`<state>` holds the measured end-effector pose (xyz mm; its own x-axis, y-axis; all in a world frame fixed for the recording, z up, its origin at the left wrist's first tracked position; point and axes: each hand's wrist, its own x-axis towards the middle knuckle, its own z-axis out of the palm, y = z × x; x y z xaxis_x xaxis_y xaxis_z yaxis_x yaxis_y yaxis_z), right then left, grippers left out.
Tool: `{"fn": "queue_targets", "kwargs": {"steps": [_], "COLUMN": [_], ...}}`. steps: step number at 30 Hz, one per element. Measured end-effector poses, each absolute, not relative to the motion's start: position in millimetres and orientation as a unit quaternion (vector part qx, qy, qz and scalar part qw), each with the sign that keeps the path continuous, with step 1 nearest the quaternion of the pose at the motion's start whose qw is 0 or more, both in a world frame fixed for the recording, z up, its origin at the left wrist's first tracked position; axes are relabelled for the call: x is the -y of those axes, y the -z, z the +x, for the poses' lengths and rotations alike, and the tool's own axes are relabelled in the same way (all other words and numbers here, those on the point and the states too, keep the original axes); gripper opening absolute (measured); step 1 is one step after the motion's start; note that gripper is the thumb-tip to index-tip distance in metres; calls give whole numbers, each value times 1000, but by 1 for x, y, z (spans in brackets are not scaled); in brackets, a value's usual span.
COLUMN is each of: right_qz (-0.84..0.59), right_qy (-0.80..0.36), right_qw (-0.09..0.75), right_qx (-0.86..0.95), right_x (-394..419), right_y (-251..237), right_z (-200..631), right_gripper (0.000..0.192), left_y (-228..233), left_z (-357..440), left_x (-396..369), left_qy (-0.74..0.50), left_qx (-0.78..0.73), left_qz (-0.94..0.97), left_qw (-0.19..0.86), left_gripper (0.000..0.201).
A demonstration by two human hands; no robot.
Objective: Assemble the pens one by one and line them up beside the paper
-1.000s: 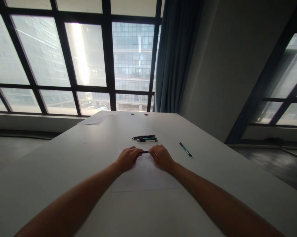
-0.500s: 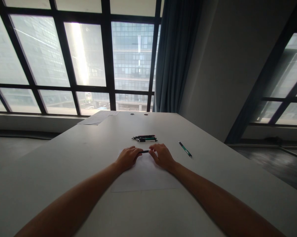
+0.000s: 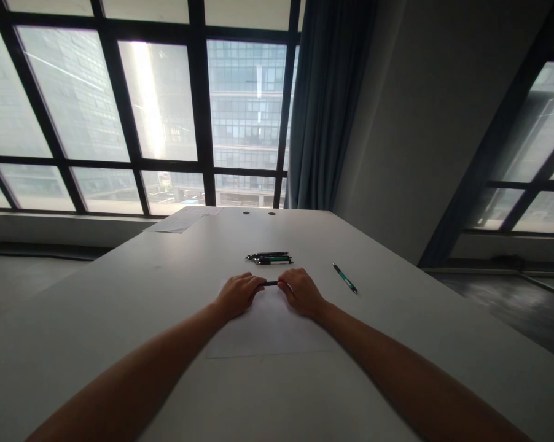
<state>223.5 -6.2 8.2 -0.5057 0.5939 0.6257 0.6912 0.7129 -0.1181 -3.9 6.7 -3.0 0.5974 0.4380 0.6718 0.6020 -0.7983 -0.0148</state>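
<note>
A dark pen [image 3: 271, 283] lies crosswise between my two hands, above a white sheet of paper [image 3: 266, 334]. My left hand [image 3: 239, 293] is closed on the pen's left end. At the right end, my right hand [image 3: 302, 291] pinches it between thumb and fingers. Both ends of the pen are hidden in the fingers. Just beyond the hands lies a small pile of several pens [image 3: 270, 258], black and green. Off to the right, a single green and black pen [image 3: 345, 279] rests slantwise on the table.
The white table [image 3: 166, 294] stretches away toward the windows. Sheets of paper [image 3: 178, 221] lie at its far left edge. Two small dark round fittings [image 3: 271, 213] sit near the far end. A blue curtain [image 3: 327, 110] hangs behind it.
My right hand's fingers have closed down on the right end of the pen; they were raised and looser before. The left hand and the other pens stay put.
</note>
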Motion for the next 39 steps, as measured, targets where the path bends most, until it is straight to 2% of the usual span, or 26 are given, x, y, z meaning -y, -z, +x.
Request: {"fn": "queue_targets", "kwargs": {"steps": [5,12,15,20,24,26,28,29,31,33,39], "right_qz": [-396,-478,-438,-322,-340,-356,-357,-355,-350,-348,-351], "right_qy": [92,123,151,162,150,149,151,155,165,172,175], "right_qw": [308,354,356,277,271,294,307,309,305,298,284], "right_qx": [860,795,812,891,888,875,869,869,870,872,875], "right_x": [8,3,6,12,9,9,10,11,13,15,14], "right_y": [-10,-10,-14,-14,-11,-12,-14,-15,-17,-17,-16], "right_z": [220,226,226,214,216,222,226,226,225,222,219], "right_gripper": [25,23,16,31,41,33,15,17,35,45,40], "left_y": [3,-1,-1,-2,-3,-3,-4,-5,-6,-7,-7], "left_z": [-3,-5,-5,-3,-4,-5,-5,-5,-4,-3,-3], "left_x": [-6,-6,-6,-2,-1,-1,-1,-1,-1,0,0], "left_qy": [353,337,334,355,387,389,366,349,313,285,277], "left_qx": [285,378,364,299,338,381,422,437,454,459,444], "left_qz": [-883,-855,-862,-881,-856,-836,-826,-825,-830,-837,-847], "left_qw": [123,115,110,94,67,66,74,79,86,90,90], "left_gripper": [27,29,28,30,33,28,29,30,31,31,32]}}
